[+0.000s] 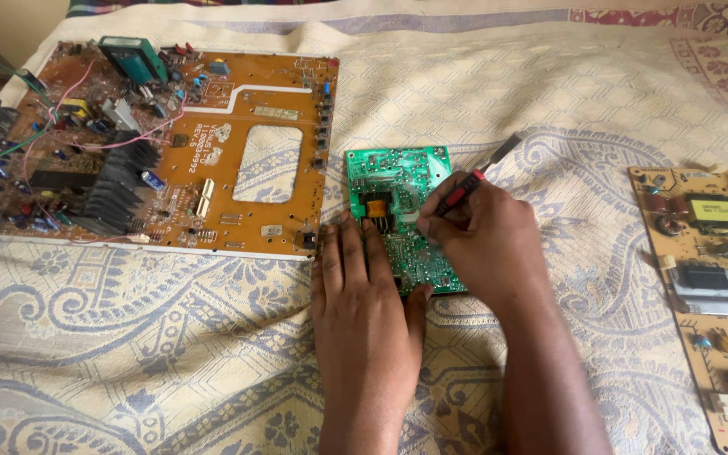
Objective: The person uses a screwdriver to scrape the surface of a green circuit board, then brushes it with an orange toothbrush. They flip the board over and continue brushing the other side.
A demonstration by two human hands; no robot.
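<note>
Your left hand (366,291) is lying flat, fingers spread, pressing the small green circuit board (398,190) onto the patterned bedspread (170,337). Your right hand (480,240) is pinching a red-and-black screwdriver (465,187), its tip touching that board, between two larger boards.

Soft, even daylight, faint shadows under the forearms, sharp focus throughout, slight wide-angle stretch at the edges.
</note>
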